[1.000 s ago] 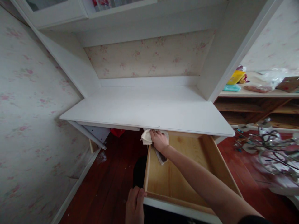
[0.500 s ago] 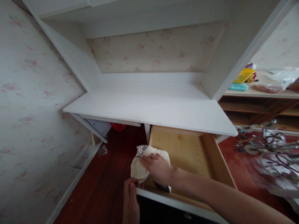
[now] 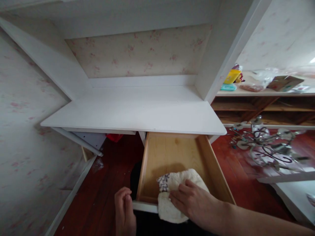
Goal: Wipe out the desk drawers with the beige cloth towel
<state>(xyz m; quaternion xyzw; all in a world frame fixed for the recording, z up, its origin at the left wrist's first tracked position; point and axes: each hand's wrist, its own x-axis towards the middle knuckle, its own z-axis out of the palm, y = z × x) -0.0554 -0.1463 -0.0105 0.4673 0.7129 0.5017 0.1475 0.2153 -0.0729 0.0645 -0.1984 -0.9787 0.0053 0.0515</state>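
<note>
My right hand presses a cream cloth with a grey patterned band, its fingers closed over it. The cloth drapes over the front edge of the pulled-out wooden drawer, part inside and part hanging outside. My left hand is curled at the left end of the drawer's white front, thumb upward. The exact contact of its fingertips with the drawer front is hard to see. Above the drawer is the white desk top.
A metal chandelier lies on the red wood floor at right. Behind it, a low wooden shelf carries a yellow item and plastic bags. A white panel is at lower right. Under the desk lies a red item.
My right hand has moved the cloth from the drawer's front left corner rightward along its front edge. My left hand stays by that corner. The view has shifted to the right.
</note>
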